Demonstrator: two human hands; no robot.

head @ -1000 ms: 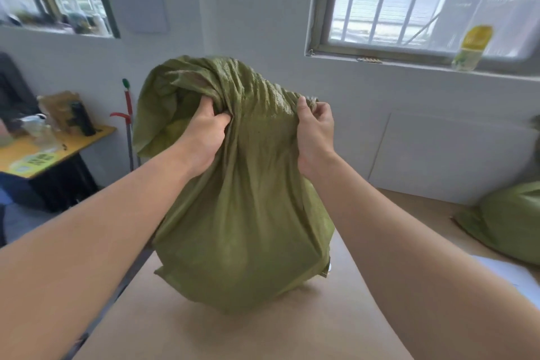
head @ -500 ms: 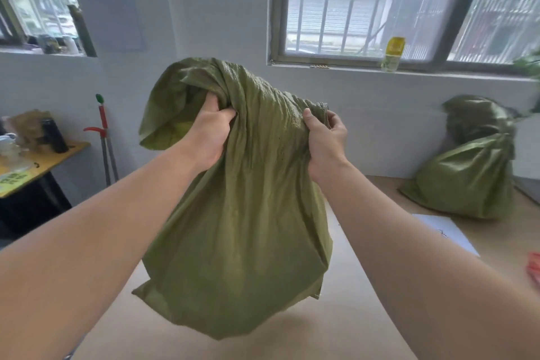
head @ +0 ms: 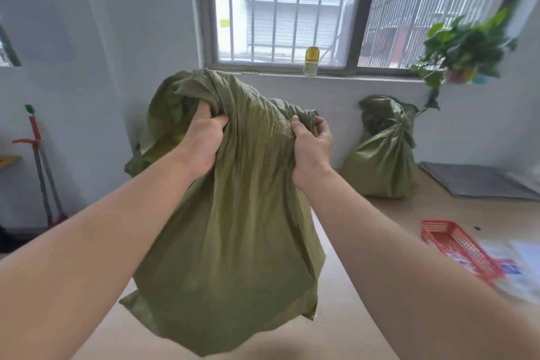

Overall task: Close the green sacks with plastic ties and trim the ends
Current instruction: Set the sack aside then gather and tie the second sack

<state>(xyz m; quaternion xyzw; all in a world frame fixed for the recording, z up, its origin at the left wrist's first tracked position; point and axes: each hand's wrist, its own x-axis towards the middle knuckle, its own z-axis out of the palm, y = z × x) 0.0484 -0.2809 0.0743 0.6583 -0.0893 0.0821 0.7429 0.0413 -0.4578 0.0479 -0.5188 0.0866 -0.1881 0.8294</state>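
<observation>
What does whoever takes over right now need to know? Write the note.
Left hand: gripping the sack near its top.
Right hand: gripping the same bunched neck.
The sack hangs above the table, mouth gathered but untied; no tie on it.
Second sack stands by the wall on the right, neck cinched.
Red basket lies to the right; no ties or cutter visible.
Left: tie this sack and trim the end.

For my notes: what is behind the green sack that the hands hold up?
Behind the held sack show the grey wall and barred window. The sack covers the wall's lower part and the table's far edge.
</observation>
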